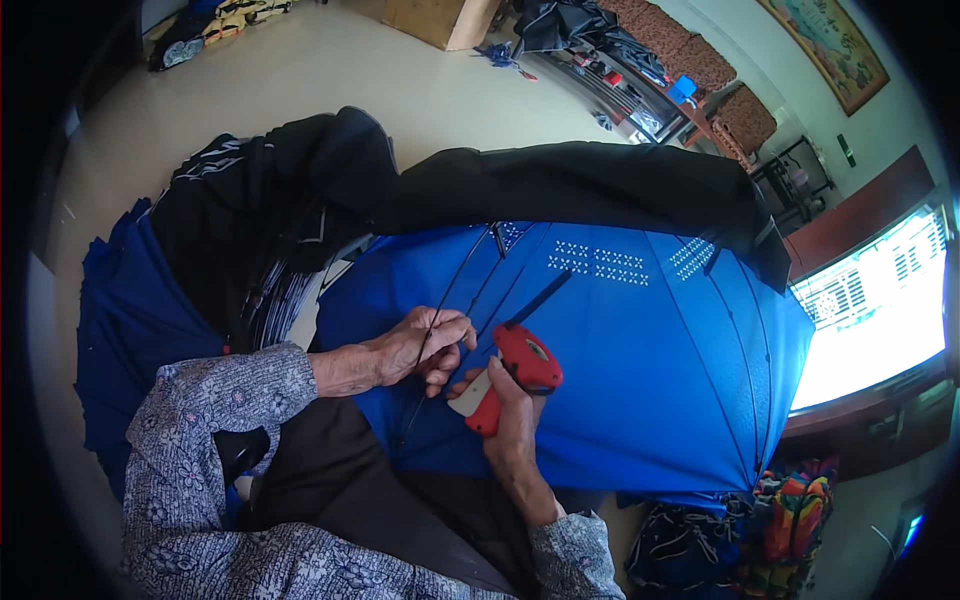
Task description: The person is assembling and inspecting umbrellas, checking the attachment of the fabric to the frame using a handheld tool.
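Observation:
A large blue umbrella canopy lies spread over my lap, with thin black ribs running across it. My left hand is closed, fingers curled and pinched at an umbrella rib; another stretch of rib passes across the back of this hand. What lies between the fingertips is partly hidden. Just to the right, my right hand is wrapped around a red-and-white pistol-shaped hand tool. From its top a flat black strip sticks out over the canopy. The tool's front end is near my left fingertips.
Black fabric is heaped along the canopy's far edge. More dark and blue cloth piles up at left. A bright screen stands at right, with colourful fabric below it. Behind are a cardboard box and a low table.

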